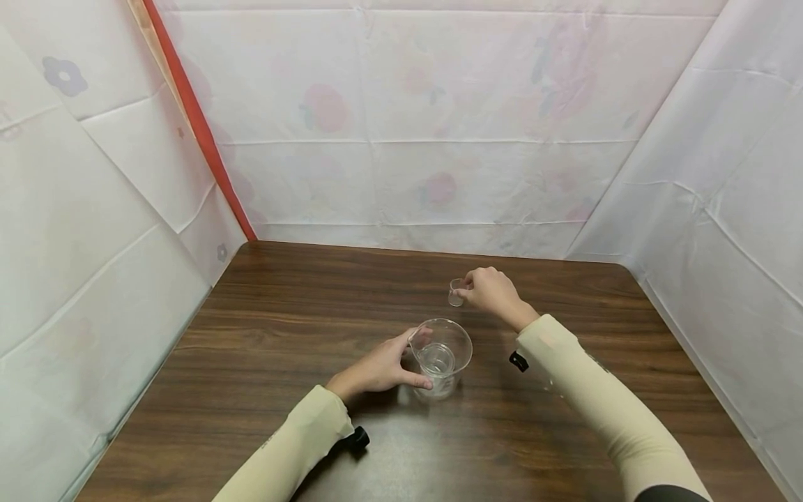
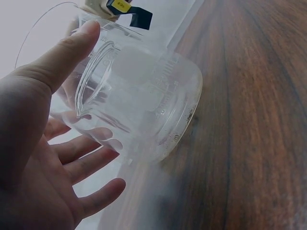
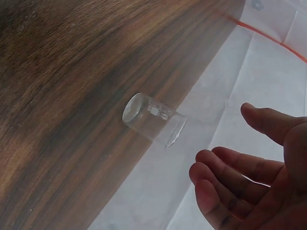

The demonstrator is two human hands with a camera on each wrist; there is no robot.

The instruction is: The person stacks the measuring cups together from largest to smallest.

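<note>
A large clear glass beaker (image 1: 461, 348) stands on the wooden table, with a smaller glass beaker (image 1: 437, 361) nested inside it. My left hand (image 1: 384, 362) holds the large beaker from its left side, thumb in front and fingers round the back. In the left wrist view the thumb lies against the glass near the rim, with the fingers spread on the other side. Farther back stands a tiny clear beaker (image 3: 152, 120), upright on the table. My right hand (image 1: 492, 291) is just right of it, thumb and fingers parted, with a gap to the glass in the right wrist view.
The brown wood-grain table (image 1: 282, 307) ends at a back edge a little behind the tiny beaker. White patterned cloth (image 1: 389, 181) hangs behind and on both sides. A red strip (image 1: 194, 118) runs down the back left corner. Black wrist cameras (image 1: 357, 440) sit beneath the sleeves.
</note>
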